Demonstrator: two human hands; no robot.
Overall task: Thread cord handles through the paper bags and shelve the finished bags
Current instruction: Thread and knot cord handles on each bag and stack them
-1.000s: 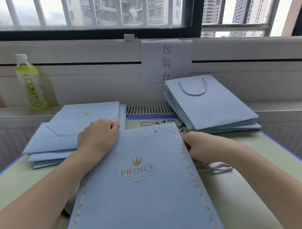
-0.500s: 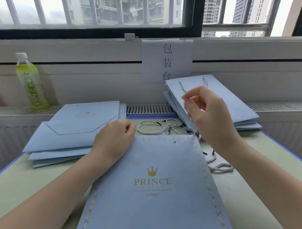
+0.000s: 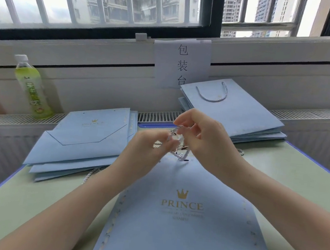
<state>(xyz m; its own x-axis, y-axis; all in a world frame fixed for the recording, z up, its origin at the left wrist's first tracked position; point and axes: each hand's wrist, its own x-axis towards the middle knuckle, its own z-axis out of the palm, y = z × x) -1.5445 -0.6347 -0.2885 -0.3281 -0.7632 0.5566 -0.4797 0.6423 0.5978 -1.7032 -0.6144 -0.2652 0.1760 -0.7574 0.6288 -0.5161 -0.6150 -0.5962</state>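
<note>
A flat light-blue paper bag point(image 3: 179, 225) printed PRINCE with a gold crown lies in front of me on the green table. Above its top edge both hands meet on a pale twisted cord handle point(image 3: 179, 154) with black tips. My left hand point(image 3: 148, 151) pinches one part of the cord. My right hand point(image 3: 205, 137) pinches it higher up, fingers curled. More loose cords point(image 3: 241, 152) lie behind the hands, mostly hidden.
A stack of flat blue bags without handles point(image 3: 88, 140) lies at the left. A stack with a cord handle on top point(image 3: 233, 114) leans at the back right. A green drink bottle point(image 3: 31, 87) stands on the radiator ledge. A paper sign point(image 3: 182, 63) hangs under the window.
My left hand left the bag's top edge and rose to meet the right hand. The right hand came down and left with a cord; both now hold it over the bag.
</note>
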